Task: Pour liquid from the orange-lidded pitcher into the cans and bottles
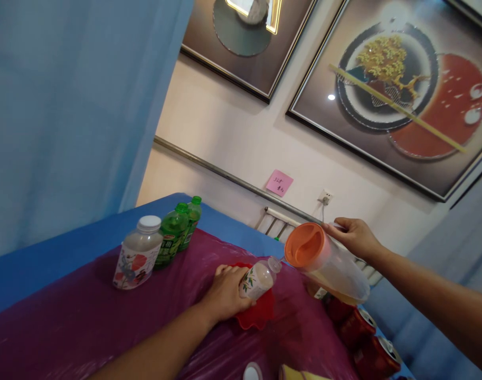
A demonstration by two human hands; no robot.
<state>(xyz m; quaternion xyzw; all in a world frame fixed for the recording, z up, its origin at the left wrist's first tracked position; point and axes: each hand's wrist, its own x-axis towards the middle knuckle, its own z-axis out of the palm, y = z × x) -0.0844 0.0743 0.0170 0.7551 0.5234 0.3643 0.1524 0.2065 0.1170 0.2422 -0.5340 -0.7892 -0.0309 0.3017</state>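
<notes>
And here's the pour, mid-flow by the look of it: the left hand (227, 295) is wrapped snugly around the uncapped small bottle (258, 279), leaning over the red dish (260, 315) on the tabletop (82, 322), while the right hand (355, 237) grips the tipped pitcher (339, 274) at its handle. The spout's right by the bottle's mouth! Pale liquid remains in the pitcher, but how full the bottle is, I can't tell.

Pitcher (338, 269), transl. w/ orange lid (307, 245), part-full, tipped toward sm. bottle (263, 278), uncapped, leaf-print label (249, 283), tilted over red dish (261, 312).
</notes>
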